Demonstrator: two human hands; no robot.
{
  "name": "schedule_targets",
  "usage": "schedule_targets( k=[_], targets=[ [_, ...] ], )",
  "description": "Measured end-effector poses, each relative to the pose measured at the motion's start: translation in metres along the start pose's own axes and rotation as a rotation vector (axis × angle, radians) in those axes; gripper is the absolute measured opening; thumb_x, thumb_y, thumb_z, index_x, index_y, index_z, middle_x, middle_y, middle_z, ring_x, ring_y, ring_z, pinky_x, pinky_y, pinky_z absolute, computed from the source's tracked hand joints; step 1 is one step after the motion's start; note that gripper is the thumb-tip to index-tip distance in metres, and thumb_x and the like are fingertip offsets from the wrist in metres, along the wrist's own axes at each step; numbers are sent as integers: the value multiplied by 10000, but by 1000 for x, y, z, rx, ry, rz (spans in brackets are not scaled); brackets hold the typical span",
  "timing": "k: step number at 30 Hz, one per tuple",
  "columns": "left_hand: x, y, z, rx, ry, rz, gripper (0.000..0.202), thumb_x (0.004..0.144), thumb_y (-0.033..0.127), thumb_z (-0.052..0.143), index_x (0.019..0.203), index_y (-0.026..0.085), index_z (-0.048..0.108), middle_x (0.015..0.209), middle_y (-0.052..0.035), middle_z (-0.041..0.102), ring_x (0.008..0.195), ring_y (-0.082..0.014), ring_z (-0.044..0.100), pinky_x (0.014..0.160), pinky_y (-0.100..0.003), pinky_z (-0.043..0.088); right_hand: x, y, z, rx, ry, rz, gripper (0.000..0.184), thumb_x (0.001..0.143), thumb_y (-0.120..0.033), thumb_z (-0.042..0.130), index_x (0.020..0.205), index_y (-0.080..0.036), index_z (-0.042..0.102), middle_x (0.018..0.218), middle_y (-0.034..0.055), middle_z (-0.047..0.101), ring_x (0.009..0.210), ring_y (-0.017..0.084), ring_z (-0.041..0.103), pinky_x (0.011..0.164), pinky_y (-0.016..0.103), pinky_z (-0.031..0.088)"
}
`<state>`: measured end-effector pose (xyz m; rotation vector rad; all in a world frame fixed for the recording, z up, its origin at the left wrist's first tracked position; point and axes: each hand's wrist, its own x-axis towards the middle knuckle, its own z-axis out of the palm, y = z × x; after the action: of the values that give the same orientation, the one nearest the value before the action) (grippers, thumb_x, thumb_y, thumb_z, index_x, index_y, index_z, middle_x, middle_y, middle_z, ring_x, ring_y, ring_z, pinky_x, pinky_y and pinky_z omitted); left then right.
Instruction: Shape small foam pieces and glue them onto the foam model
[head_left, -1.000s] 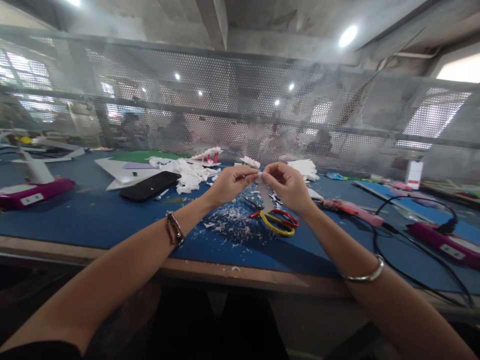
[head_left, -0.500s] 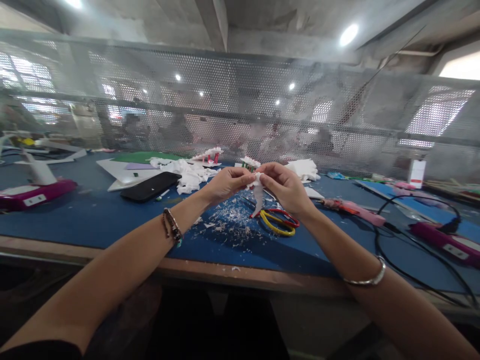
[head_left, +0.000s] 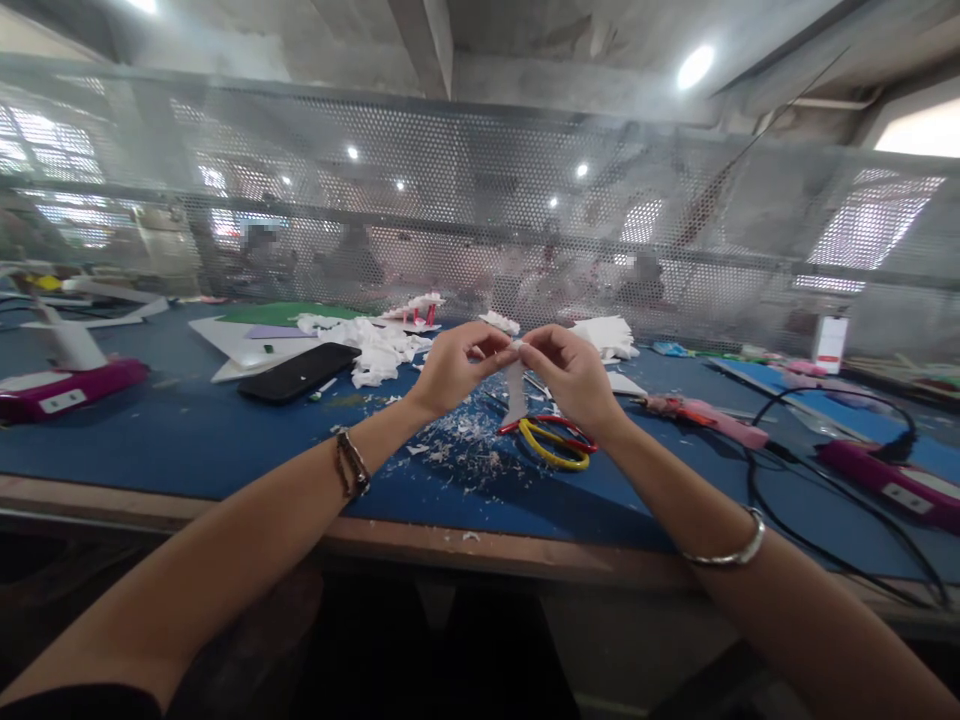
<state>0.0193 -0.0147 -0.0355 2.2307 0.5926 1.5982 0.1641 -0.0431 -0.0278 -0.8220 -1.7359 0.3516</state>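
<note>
Head view: narrow, whitish, faintly translucent strip (head_left: 515, 392) held above blue table (head_left: 187, 440), top pinched in fingertips of left hand (head_left: 466, 365) and right hand (head_left: 572, 377). Lower end seen against red-yellow scissors (head_left: 529, 441); contact cannot be told. White scraps (head_left: 466, 440) scattered nearby.

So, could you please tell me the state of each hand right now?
Left hand: closed, pinching the upper end of a hanging white strip.
Right hand: closed, pinching the same end of the white strip.
</note>
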Motion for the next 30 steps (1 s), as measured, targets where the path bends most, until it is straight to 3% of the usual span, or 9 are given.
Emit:
schedule_targets(
  k=[6, 12, 17, 25, 30],
  targets=[
    [-4, 4, 0, 376, -47, 277, 199, 798, 223, 427, 815, 137, 606, 786, -62, 638, 712, -117, 552, 649, -222, 421, -1, 2, 0, -63, 14, -64, 141, 700, -297, 546, 669, -171, 491, 608, -23, 496, 574, 74, 464, 528, 218, 390],
    [-4, 4, 0, 430, -107, 293, 229, 814, 234, 390, 825, 123, 590, 749, -67, 622, 683, -120, 537, 626, -225, 408, -1, 5, -1, -78, 33, -70, 163, 682, -306, 564, 633, -174, 484, 589, -28, 504, 563, 72, 470, 527, 220, 394],
    [-2, 2, -3, 437, -144, 310, 232, 817, 247, 384, 761, 134, 578, 656, -45, 587, 617, -110, 507, 582, -218, 387, -1, 3, -5, -47, -27, -71, 120, 686, -275, 559, 638, -166, 542, 597, -15, 548, 563, 79, 491, 546, 235, 409],
    [1, 4, -6, 267, -191, 182, 247, 782, 264, 425, 638, 154, 593, 571, -10, 564, 533, -78, 474, 534, -191, 379, 3, 5, -9, -127, -85, -102, 112, 722, -268, 510, 668, -175, 543, 604, -16, 549, 578, 86, 507, 558, 238, 420],
    [0, -4, -3, 105, -98, -23, 245, 748, 312, 481, 648, 138, 620, 521, -3, 560, 476, -69, 472, 458, -176, 368, 1, 4, -8, -79, -38, -122, 135, 702, -266, 533, 806, -193, 486, 657, -23, 514, 616, 86, 511, 569, 231, 438]
  ],
)
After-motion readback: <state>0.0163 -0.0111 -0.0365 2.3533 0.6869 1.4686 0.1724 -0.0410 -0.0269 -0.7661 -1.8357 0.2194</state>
